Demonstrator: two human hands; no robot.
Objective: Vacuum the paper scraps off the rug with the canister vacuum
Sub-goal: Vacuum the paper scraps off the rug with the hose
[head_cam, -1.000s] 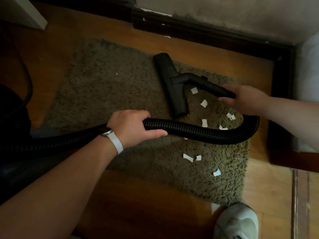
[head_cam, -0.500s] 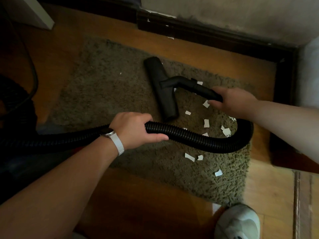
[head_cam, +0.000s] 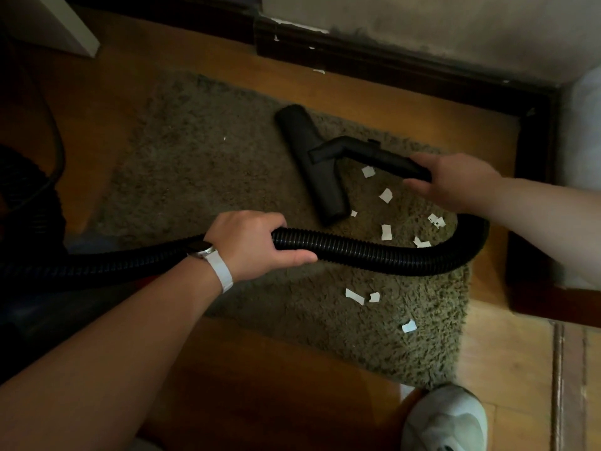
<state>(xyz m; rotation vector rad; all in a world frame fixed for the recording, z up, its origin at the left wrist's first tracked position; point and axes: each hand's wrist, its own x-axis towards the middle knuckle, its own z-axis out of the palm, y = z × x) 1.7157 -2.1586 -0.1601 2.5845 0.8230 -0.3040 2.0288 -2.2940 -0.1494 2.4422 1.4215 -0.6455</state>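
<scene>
Your left hand [head_cam: 250, 244] sits mid-frame, its fingers curled round the black ribbed plastic hose [head_cam: 374, 252] and grasping it. Your right hand [head_cam: 455, 183], at centre right, has its fingers clasped round the end of the black rigid tube [head_cam: 383, 157], thumb underneath. That tube runs left to the black T-shaped floor nozzle [head_cam: 312, 164], which lies flat on the olive-green shaggy rug [head_cam: 201, 164] just above centre.

From below your right hand the hose loops down and back leftward across the rug, through your left hand, to the left edge. There a dark bulky shape [head_cam: 29, 196] stands in shadow; whether it is the canister cannot be told.

The small white paper scraps [head_cam: 386, 195] lie scattered on the right part of the rug. Most are between the nozzle, the tube and the hose loop, and three more lie below the hose toward the lower right.

The rug lies on an orange-brown wooden plank floor [head_cam: 276, 379]. A dark baseboard [head_cam: 390, 66] runs along the top under a stained grey wall [head_cam: 422, 24]. A white panel [head_cam: 55, 24] shows at upper left, dark wooden furniture [head_cam: 533, 177] stands at the right edge, and a white sneaker [head_cam: 445, 418] rests on the floor at bottom right. A watch on a white strap [head_cam: 211, 258] circles your left wrist.
</scene>
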